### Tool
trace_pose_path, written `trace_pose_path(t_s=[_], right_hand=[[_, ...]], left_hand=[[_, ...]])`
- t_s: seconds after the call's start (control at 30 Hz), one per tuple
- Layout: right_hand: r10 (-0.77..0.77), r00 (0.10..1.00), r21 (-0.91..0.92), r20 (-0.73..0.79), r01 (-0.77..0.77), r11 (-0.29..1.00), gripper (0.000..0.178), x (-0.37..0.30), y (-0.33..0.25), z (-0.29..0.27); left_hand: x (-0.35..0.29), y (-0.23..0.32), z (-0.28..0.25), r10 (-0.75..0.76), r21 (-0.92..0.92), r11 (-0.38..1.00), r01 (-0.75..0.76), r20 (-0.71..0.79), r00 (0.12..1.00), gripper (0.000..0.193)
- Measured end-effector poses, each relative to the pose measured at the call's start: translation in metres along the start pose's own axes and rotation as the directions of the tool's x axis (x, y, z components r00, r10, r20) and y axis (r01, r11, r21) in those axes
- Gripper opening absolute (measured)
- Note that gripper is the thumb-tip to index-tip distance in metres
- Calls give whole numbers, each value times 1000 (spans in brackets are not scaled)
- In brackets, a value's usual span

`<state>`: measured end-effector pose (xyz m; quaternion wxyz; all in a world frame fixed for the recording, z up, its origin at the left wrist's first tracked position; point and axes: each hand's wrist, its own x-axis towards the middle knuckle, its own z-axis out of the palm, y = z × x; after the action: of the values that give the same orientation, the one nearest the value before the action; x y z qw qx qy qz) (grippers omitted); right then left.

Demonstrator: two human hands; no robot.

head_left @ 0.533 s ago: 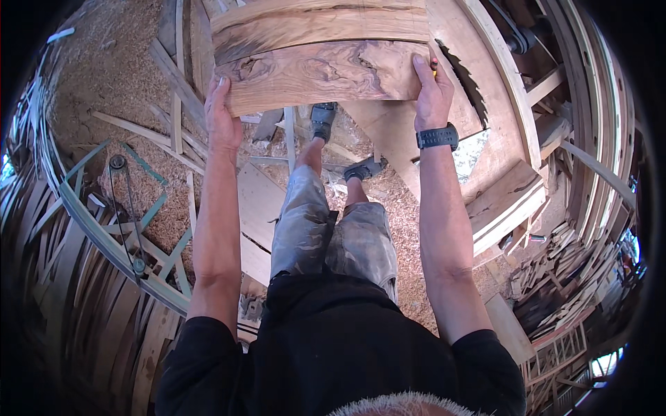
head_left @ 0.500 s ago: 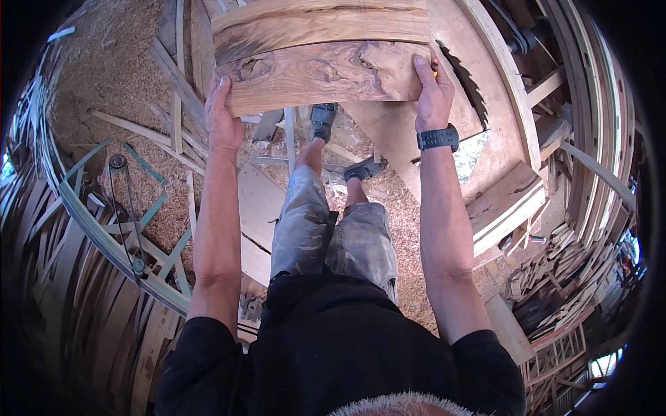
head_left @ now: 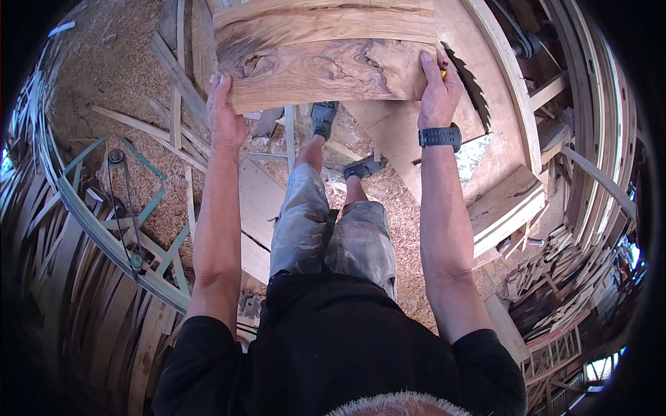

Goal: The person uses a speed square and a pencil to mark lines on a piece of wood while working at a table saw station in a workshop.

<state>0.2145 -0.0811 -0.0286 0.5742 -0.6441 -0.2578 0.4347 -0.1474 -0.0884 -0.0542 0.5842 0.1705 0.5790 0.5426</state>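
Sawdust [head_left: 125,76] surrounds my shoes [head_left: 364,167]. Front board [head_left: 326,73]: held out ahead of me, its far edge against the rear board [head_left: 333,24]. My left hand [head_left: 225,116] grips the left end, thumb on top; my right hand [head_left: 439,93] grips the right end likewise, fingers partly hidden. Watch [head_left: 439,136]: right wrist. Farther right, a toothed blade [head_left: 474,91] shows at the table [head_left: 510,121].

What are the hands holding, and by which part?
A swirly-grained board: left hand at its left end, right hand at its right end, where a small yellow item also shows.
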Motion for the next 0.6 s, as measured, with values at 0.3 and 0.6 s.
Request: trace_pose_path(t_s=[0.3,0.6], right_hand=[[-50,999,-6,-10,50,999,37,-1,1,3],[-33,998,36,-50,35,999,36,-2,-4,3]], left_hand=[[-4,0,8,-21,23,999,22,-52,998,55],[-10,3,16,-1,36,999,2,-26,1000,41]])
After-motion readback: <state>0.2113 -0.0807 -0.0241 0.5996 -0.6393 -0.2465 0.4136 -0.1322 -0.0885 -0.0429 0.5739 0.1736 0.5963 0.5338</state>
